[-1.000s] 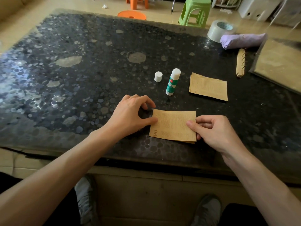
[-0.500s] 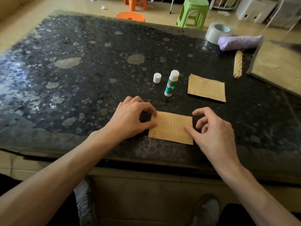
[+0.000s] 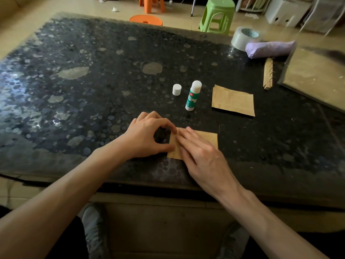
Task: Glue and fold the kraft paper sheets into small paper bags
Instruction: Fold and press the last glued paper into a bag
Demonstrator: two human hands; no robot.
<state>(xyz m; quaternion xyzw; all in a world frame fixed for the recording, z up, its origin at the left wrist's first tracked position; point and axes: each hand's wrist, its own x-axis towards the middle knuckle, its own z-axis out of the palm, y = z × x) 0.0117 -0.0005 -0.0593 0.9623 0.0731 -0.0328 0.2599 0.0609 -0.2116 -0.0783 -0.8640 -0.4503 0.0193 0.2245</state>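
right hand now slides onto the folded paper, fingers flat, while left hand pinches its edge, and a hard rub could push the fold crooked.

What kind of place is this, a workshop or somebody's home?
Most likely a home, perhaps a living room: a low pebble-patterned table, a green stool and an orange stool on the floor beyond it, and only household supplies like a glue stick and tape roll.
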